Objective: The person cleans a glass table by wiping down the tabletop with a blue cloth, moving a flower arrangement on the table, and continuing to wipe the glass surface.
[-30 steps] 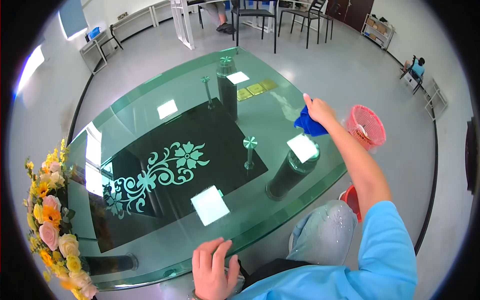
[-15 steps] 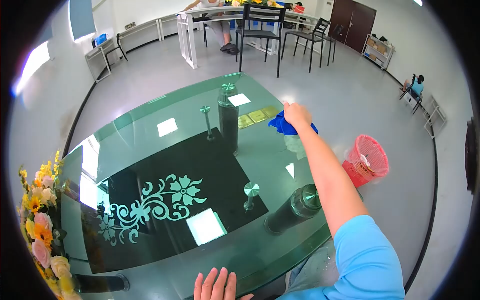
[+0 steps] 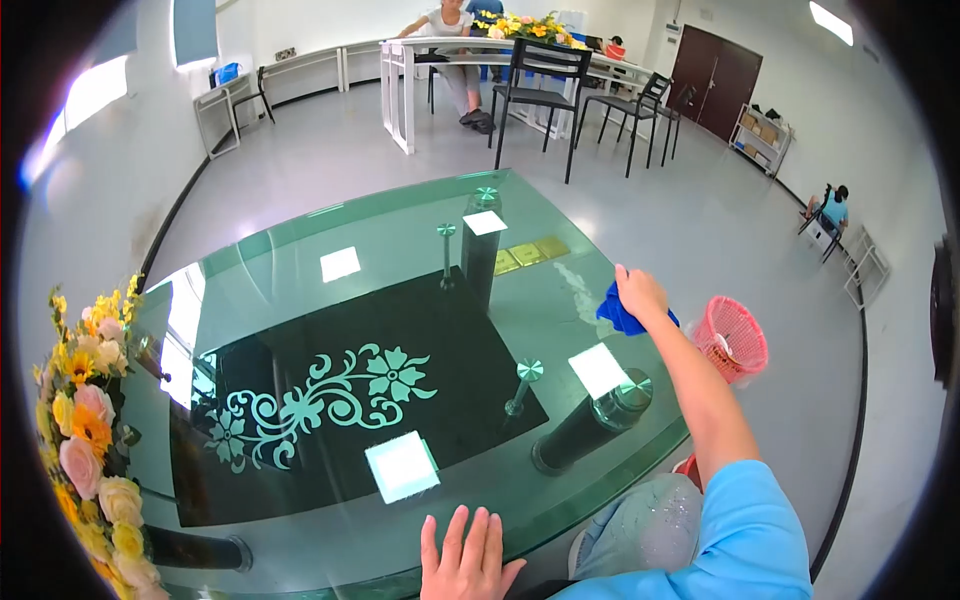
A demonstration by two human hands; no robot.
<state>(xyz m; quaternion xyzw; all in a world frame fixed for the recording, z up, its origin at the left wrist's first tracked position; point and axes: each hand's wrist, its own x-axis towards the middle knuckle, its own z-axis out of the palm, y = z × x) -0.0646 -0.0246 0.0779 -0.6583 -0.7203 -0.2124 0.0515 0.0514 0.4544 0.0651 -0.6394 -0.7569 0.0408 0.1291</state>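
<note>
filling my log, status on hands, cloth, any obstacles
Right hand grips blue cloth near edge of glass table. Left hand open. Flowers at left, clear of cloth.

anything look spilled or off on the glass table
A pale, irregular streak shows on the glass tabletop, beside the blue cloth in the right hand. It stands out against the smoother green around it; whether liquid, residue or reflection, I cannot tell.
</note>
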